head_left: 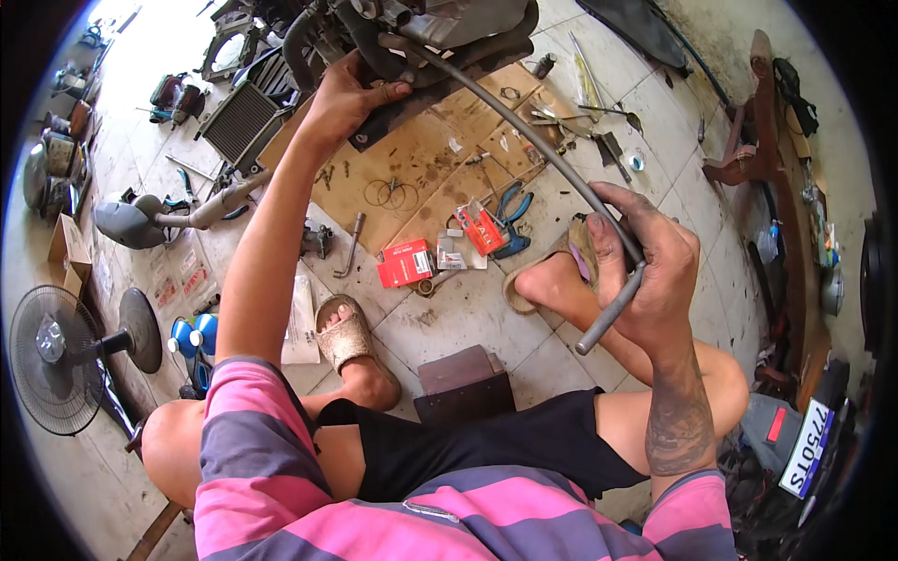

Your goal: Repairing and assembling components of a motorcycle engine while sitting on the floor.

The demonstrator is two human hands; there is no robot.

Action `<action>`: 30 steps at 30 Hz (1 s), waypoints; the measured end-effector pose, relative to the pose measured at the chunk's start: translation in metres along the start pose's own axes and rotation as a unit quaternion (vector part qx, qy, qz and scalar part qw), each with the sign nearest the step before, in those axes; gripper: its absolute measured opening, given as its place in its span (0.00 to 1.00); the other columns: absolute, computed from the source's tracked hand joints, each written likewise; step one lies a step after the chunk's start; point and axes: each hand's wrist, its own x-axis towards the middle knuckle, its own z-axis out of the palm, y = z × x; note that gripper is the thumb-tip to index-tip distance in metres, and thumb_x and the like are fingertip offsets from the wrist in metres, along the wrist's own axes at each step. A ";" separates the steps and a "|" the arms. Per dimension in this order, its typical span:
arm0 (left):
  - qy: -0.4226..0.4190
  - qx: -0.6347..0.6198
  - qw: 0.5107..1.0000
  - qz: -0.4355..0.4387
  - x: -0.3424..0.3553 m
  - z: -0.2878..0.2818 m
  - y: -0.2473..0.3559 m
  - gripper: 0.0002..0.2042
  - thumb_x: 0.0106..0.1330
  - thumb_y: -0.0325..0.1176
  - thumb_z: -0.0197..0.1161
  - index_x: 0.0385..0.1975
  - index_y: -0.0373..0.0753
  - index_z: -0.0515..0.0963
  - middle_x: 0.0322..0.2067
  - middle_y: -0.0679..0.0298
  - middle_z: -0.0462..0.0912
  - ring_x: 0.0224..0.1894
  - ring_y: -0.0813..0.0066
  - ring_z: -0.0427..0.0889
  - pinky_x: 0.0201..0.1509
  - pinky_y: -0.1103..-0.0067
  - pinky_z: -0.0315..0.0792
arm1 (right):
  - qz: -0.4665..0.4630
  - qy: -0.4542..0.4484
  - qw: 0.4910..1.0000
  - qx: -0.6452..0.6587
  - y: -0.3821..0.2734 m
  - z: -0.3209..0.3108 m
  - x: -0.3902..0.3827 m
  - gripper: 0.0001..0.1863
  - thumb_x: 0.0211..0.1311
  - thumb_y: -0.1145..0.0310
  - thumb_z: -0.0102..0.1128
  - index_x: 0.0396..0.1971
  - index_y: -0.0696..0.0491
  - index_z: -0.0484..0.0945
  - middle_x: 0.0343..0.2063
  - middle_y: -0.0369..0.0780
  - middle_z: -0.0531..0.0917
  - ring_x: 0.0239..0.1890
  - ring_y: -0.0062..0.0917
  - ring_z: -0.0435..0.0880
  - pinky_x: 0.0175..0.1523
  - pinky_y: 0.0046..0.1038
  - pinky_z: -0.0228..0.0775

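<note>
The long rod (540, 140) looks smooth and matt, the stained cardboard (351, 208) dull and papery, the floor tiles (554, 366) hard and smooth, the striped shirt (524, 524) soft, matt cloth.

Has bent knees (725, 379) spread wide. Reaches far forward with the left arm (271, 224), nearly straight, and the left hand (348, 101), thumb (388, 93) extended, fingertips hidden. Holds the tattooed right forearm (681, 411) raised, curling the right hand (652, 257) into a grip.

dark fan (77, 360) — left | blue bottles (204, 329) — near it | number plate (806, 449) — lower right
</note>
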 end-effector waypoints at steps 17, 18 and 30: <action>0.047 -0.073 0.996 0.037 0.001 0.009 0.022 0.29 0.60 0.19 0.72 0.61 0.33 0.69 0.44 0.63 0.84 0.43 0.76 0.85 0.46 0.78 0.81 | 0.009 -0.031 0.996 -0.084 -0.021 0.001 0.002 0.15 0.61 0.76 0.63 0.48 0.60 0.82 0.15 0.38 0.76 0.17 0.21 0.75 0.26 0.25 0.66; 0.048 -0.118 0.991 0.027 0.002 0.011 0.022 0.26 0.61 0.20 0.72 0.59 0.33 0.70 0.43 0.63 0.84 0.42 0.77 0.85 0.44 0.79 0.80 | 0.025 -0.028 0.995 -0.095 -0.019 0.003 0.002 0.15 0.61 0.76 0.63 0.49 0.60 0.82 0.14 0.37 0.75 0.17 0.20 0.72 0.26 0.25 0.64; 0.152 -0.224 0.963 -0.007 0.023 0.037 0.012 0.08 0.67 0.28 0.69 0.42 0.35 0.79 0.26 0.70 0.80 0.25 0.82 0.77 0.27 0.81 0.71 | -0.023 -0.027 0.994 -0.102 -0.007 0.002 0.001 0.15 0.65 0.74 0.63 0.50 0.60 0.81 0.17 0.38 0.73 0.19 0.18 0.68 0.26 0.25 0.61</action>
